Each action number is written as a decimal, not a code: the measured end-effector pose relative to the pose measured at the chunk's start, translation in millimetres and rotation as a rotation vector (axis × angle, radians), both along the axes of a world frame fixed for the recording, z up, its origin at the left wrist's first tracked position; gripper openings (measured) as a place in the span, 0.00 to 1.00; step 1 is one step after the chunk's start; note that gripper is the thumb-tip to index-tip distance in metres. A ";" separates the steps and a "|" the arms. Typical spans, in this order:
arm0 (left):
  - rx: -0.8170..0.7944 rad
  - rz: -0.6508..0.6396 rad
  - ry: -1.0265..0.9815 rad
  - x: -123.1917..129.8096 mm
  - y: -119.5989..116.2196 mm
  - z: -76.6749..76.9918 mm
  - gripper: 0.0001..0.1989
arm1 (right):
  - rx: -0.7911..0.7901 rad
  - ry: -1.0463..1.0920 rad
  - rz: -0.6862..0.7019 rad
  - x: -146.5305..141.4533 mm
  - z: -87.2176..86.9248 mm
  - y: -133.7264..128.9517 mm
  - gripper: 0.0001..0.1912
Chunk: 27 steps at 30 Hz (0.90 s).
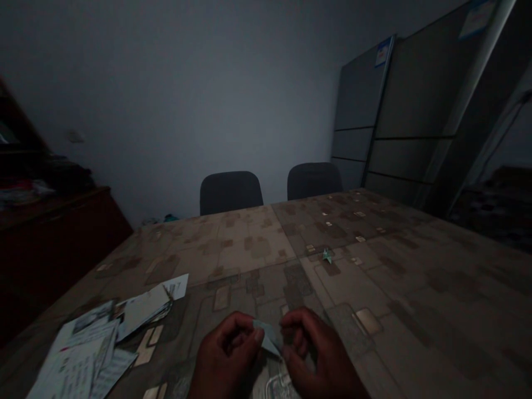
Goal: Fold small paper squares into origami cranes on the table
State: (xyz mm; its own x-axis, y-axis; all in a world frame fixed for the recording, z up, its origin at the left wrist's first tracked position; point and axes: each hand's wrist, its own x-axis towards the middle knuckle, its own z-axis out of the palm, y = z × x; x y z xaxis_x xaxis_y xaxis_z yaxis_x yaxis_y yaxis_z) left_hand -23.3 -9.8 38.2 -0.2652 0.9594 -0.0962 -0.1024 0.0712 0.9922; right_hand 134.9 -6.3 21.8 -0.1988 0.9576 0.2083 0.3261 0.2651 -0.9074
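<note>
My left hand (233, 349) pinches a small folded piece of pale paper (269, 337) between thumb and bent forefinger. The paper narrows to a point on its lower right side. Close by on the right is my right hand (312, 350), its fingers curled but thumb and forefinger apart. Its thumb is right beside the paper's pointed end; whether they touch I cannot tell. Both hands are low over the front of the table. Farther back on the tabletop stands a small green folded-paper figure (327, 256).
Loose printed sheets (75, 354) and a stack of paper pieces (145, 310) lie at the left on the patterned table (399, 271). Two dark chairs (231, 191) stand behind it. There is a cabinet (58, 227) at left and tall panelled doors (409, 111) at right. The room is dim.
</note>
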 end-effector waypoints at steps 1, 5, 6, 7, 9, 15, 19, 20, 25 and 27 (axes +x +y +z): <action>-0.002 -0.018 -0.028 2.8 -1.5 -0.8 0.11 | 0.057 -0.023 0.012 -0.1 2.2 -1.2 0.17; -0.024 -0.070 -0.099 8.8 -6.3 -6.6 0.12 | 0.137 -0.112 0.069 -0.4 0.5 -1.7 0.20; -0.036 -0.086 -0.119 8.8 -6.9 -8.7 0.13 | 0.149 -0.127 0.075 -0.2 -1.6 -0.9 0.20; -0.045 -0.104 -0.146 8.5 -7.4 -11.1 0.13 | 0.160 -0.138 0.083 0.1 -3.7 -0.2 0.19; -0.053 -0.129 -0.203 7.6 -7.8 -15.9 0.15 | 0.182 -0.147 0.092 0.6 -7.3 0.6 0.19; -0.030 -0.081 -0.192 9.3 -8.7 -17.1 0.16 | 0.228 -0.102 0.042 0.2 -7.6 -1.5 0.23; -0.029 -0.085 -0.187 11.2 -9.1 -15.0 0.16 | 0.286 -0.170 0.120 1.6 -6.7 0.8 0.17; -0.033 -0.105 -0.204 10.9 -9.1 -16.1 0.16 | 0.276 -0.180 0.122 2.3 -7.2 1.5 0.17; -0.009 -0.213 -0.229 6.8 -9.0 -23.6 0.15 | 0.216 -0.135 0.104 5.1 -10.4 3.5 0.16; 0.001 -0.227 -0.229 6.3 -9.3 -23.7 0.15 | 0.181 -0.108 0.119 5.3 -10.9 4.0 0.17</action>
